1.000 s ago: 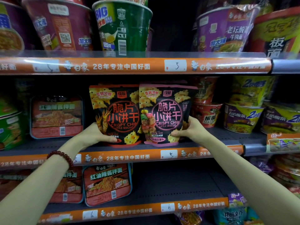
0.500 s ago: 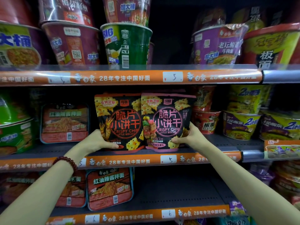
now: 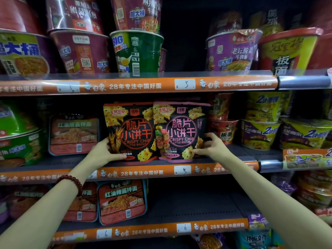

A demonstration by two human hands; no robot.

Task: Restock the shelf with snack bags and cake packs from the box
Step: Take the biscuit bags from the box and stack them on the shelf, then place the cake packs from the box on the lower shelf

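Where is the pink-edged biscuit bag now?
The pink-edged biscuit bag stands mid-frame on the middle shelf, right of the orange-edged bag, gripped by the right hand.

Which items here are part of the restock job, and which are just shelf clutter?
In the job:
- orange bag, gripped by left hand
- pink bag, gripped by right hand
- middle shelf, both bags standing on it side by side

Just there:
- green cup on the shelf above
- purple cup
- noodle tray left of the bags
- bracelet
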